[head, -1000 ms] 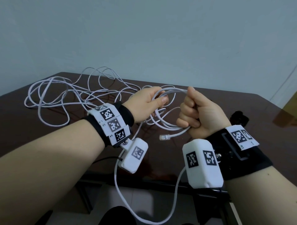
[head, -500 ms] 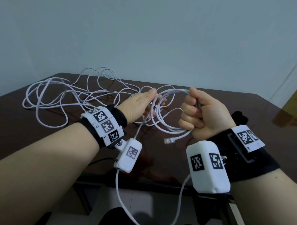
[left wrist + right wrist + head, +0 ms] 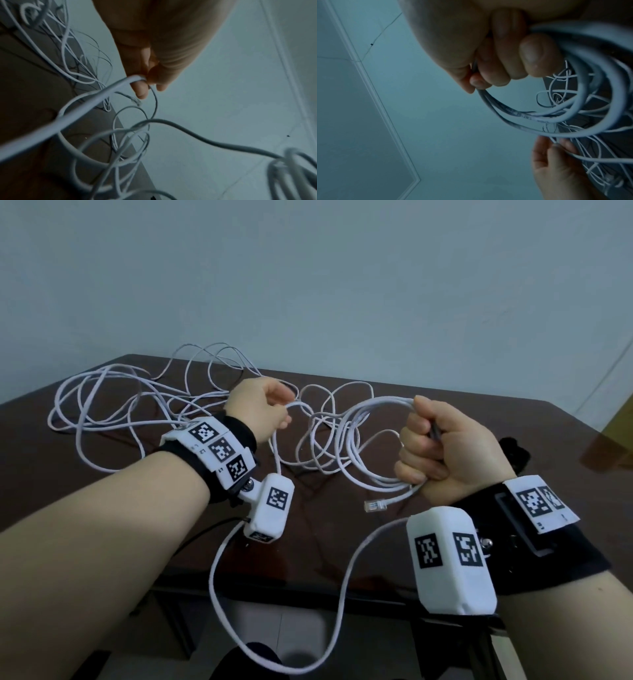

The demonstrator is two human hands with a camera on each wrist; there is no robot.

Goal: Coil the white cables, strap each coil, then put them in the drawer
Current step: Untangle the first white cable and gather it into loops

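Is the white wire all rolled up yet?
Only partly. The right hand grips a few loops, but most cable lies spread on the table.

The right hand (image 3: 445,446) hides the gripped part of the coil (image 3: 359,446); the black object (image 3: 513,453) behind it (partly covered) stays unidentifiable.

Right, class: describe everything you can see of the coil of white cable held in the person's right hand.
The coil is thin, round white cable, plastic-looking, wound in several loose loops. The right hand grips them in a fist, so the coil hangs above the dark table. A clear connector dangles free from its lower end. One strand runs on to the left hand, which pinches it.
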